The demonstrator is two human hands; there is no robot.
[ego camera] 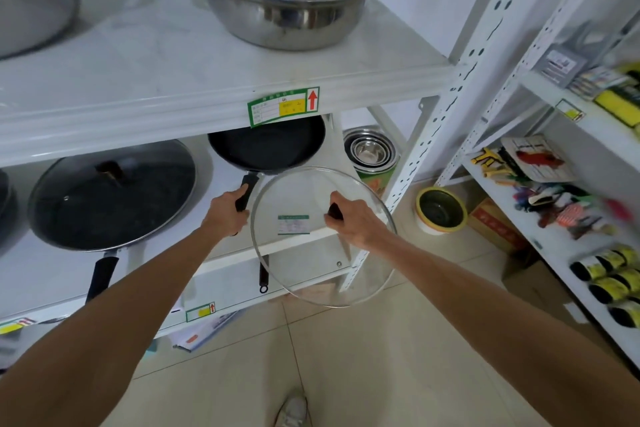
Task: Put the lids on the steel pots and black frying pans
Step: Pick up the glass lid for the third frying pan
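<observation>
An uncovered black frying pan (pixel 268 146) sits on the middle shelf, partly under the upper shelf's edge. My left hand (pixel 225 211) grips its black handle. My right hand (pixel 351 220) holds a clear glass lid (pixel 304 270) by its dark knob, in front of the shelf and just right of the pan's handle. Left of it, a larger black frying pan (pixel 110 198) carries a glass lid. On the top shelf a steel pot (pixel 284 14) with black handles has a lid on it, and another steel pot (pixel 34 0) shows at the far left.
White metal shelving (pixel 207 80) fills the left and centre; a perforated upright (pixel 446 107) stands right of the lid. Nested steel bowls (pixel 370 149) and a yellow-rimmed pot (pixel 441 210) sit lower right. A second shelf unit (pixel 571 184) holds small packaged goods. The floor is tiled.
</observation>
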